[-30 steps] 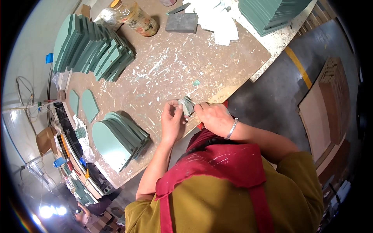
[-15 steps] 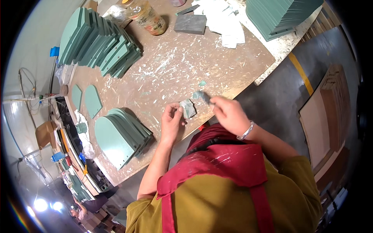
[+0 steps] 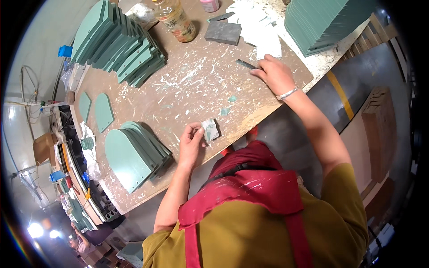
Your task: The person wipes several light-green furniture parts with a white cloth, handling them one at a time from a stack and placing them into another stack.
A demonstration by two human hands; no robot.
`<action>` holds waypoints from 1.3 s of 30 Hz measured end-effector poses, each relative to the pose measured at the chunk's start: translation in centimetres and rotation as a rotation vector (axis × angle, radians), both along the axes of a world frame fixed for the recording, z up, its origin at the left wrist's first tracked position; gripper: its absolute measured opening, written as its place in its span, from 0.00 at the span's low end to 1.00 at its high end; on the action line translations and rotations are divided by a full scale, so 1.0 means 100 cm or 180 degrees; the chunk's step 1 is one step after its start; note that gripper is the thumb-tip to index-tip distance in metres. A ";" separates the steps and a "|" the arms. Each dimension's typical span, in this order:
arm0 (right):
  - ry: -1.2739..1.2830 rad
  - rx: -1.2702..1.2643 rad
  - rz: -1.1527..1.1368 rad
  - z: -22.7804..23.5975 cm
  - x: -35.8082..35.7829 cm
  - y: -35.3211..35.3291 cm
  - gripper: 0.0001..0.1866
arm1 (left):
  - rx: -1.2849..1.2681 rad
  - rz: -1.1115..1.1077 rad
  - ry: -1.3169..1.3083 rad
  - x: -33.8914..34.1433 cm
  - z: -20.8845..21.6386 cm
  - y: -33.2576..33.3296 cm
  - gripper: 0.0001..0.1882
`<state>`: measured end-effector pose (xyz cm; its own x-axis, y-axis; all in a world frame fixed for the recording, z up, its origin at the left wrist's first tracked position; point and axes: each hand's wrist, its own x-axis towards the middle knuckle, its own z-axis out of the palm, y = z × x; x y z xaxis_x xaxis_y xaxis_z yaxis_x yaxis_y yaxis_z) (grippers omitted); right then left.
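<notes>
My left hand (image 3: 191, 142), near the front edge of the workbench, pinches a small squarish piece (image 3: 209, 129) smeared white and green. What it is made of I cannot make out. Farther right, over the bench, my right hand (image 3: 276, 75) grips a thin dark blade-like tool (image 3: 245, 64), which points left. Between the hands lie two green scraps, a nearer one (image 3: 225, 111) and a farther one (image 3: 232, 98). Above the right hand a white crumpled cloth or paper (image 3: 269, 46) spreads out, beside a dark grey block (image 3: 223, 33).
The scuffed brown workbench (image 3: 187, 80) carries stacked green rounded panels (image 3: 129, 154) at left, a taller stack (image 3: 114, 42) behind, and another (image 3: 319, 27) at far right. A glass jar (image 3: 178, 22) and pink container (image 3: 209, 5) stand at the back. Brown boards (image 3: 380, 129) stand right.
My right hand has swung away from the left one, up and to the right, with the dark tool. The left hand still pinches its piece, nearly in place.
</notes>
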<state>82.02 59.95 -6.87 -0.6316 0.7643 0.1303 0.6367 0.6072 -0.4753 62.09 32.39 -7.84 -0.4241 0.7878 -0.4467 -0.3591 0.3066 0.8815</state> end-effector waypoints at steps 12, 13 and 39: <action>0.0223 -0.0158 0.1702 0.008 -0.039 -0.087 0.02 | -0.0061 0.0034 0.0112 -0.002 -0.007 -0.001 0.09; 0.0170 -0.0040 0.1618 0.006 -0.041 -0.090 0.02 | -0.0074 0.0037 0.0090 -0.001 -0.006 0.000 0.09; 0.0388 -0.0813 0.0714 -0.004 -0.051 -0.032 0.07 | 0.0096 0.0002 -0.0076 -0.002 -0.011 0.000 0.09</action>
<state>76.91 56.78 -7.27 -0.7790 0.6259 0.0377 0.4302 0.5772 -0.6941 61.86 32.37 -8.95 -0.4140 0.8008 -0.4327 -0.3803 0.2797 0.8815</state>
